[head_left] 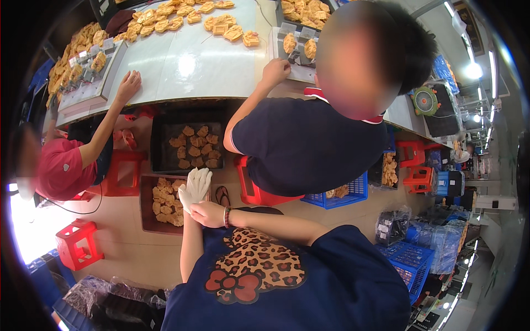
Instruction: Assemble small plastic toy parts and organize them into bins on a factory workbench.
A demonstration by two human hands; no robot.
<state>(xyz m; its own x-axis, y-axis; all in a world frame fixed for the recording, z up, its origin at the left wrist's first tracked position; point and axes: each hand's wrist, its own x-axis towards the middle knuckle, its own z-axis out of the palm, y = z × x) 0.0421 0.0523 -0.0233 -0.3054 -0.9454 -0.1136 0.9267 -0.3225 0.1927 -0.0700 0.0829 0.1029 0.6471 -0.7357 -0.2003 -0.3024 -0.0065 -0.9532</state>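
My left hand (194,190) is inside a white glove (197,181), its fingers stretched out and pointing away from me. Nothing lies in that hand. At the glove's cuff, near the left wrist, my bare right hand (208,214) is closed on the white fabric. A beaded bracelet (227,217) circles my right wrist. Just beyond and left of the glove is a brown bin (144,212) of yellowish-orange moulded pieces (165,198). The glove covers part of the bin's right side.
A black bin (160,118) with similar pieces stands farther ahead. Two co-workers sit at a white table (187,63) with moulded pieces and fixtures (91,83). Red stools (77,243) and blue crates (350,193) stand on the floor. Plastic-wrapped stacks (395,223) are at the right.
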